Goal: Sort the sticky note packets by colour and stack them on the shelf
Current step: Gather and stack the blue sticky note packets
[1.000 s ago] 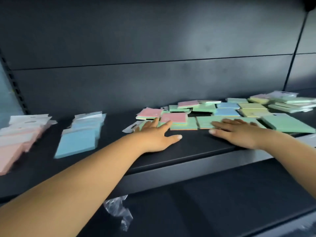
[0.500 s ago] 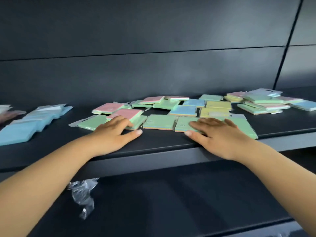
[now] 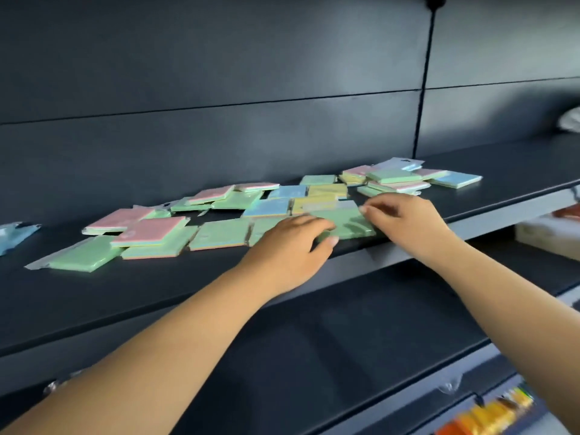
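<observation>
Nearest the camera, at the lower right, a lower tier holds a blurred row of orange and yellow items (image 3: 489, 412) (too smeared to identify). Above it runs the dark, matte shelf (image 3: 125, 296), a flat board with a paler grey front lip, and on it lies the loose spread of sticky note packets: thin square pads in glossy clear wrappers, pastel green, pink, blue and yellow.

Both forearms reach in from below. The left hand (image 3: 287, 248) lies palm down at the shelf's front edge, its fingers gently bent over the near left part of a green packet (image 3: 353, 222), the thumb against the packet's front edge; whether it truly grips the pad or only presses on it I cannot tell. The right hand (image 3: 405, 219) comes to the same packet from the right, fingers curled with the tips at its far right corner, apparently pinching it, though motion blur hides the exact contact.

Left of the hands sit more green packets (image 3: 219, 233) side by side, then a pink packet (image 3: 150, 230) overlapping green ones. At the far left edge is a blue packet (image 3: 14, 235), well apart.

Farther back lie blue and yellow pads, and a mixed heap (image 3: 398, 178) toward the right rear. Behind everything stands the smooth dark back panel (image 3: 219, 73).
</observation>
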Action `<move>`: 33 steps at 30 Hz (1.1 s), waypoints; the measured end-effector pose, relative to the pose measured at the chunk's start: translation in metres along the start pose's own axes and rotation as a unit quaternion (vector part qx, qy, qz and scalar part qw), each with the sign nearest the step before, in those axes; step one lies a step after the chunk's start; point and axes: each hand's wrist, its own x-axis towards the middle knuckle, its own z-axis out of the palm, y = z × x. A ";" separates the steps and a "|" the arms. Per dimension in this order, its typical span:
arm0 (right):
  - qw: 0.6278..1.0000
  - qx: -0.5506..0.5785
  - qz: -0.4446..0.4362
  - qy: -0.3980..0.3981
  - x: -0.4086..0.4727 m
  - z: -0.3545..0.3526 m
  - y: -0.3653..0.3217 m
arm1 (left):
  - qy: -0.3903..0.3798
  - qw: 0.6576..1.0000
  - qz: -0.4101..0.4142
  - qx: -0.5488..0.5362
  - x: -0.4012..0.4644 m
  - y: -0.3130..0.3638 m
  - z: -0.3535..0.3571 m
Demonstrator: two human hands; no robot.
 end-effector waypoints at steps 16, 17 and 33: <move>0.994 -0.069 0.073 -0.040 0.090 -0.136 0.200 | 0.047 0.991 -0.122 0.036 0.170 0.099 0.063; 0.995 -0.059 0.067 -0.054 0.097 -0.138 0.206 | 0.045 0.988 -0.141 0.039 0.186 0.099 0.065; 0.960 -0.101 -0.084 -0.248 0.182 -0.110 0.223 | 0.109 0.926 -0.354 -0.072 0.253 0.084 0.081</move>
